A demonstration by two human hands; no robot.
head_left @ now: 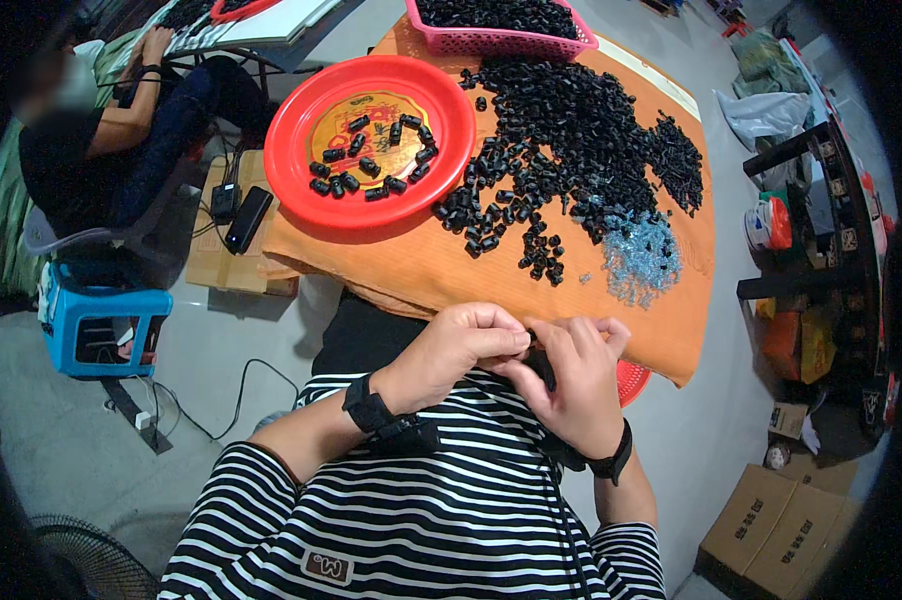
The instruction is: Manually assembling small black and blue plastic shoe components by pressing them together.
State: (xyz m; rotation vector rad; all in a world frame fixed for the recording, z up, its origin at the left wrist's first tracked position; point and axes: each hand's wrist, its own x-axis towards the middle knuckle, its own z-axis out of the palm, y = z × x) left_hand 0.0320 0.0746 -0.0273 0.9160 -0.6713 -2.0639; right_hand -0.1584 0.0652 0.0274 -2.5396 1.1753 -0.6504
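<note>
In front of my body, at the near edge of the orange cloth [421, 270], my two hands meet fingertip to fingertip. Thumb and fingers of my left hand [463, 345] are pinched on a small black plastic part [531, 338], mostly covered by the fingers. My right hand [579, 372] pinches the same part from the other side. Something dark shows below the right fingers; I cannot make out what. Beyond the hands lie loose black cylindrical parts [491, 215], smaller black pieces [543, 262] and a heap of small clear bluish pieces [643, 255].
A red plate [286, 165] with several black cylinders sits at the left of the cloth. A pink basket [506, 42] of black parts stands at the back. Left are a blue stool [101, 360] and a seated person [101, 150]; right, a black rack [846, 280] and cardboard boxes [776, 525].
</note>
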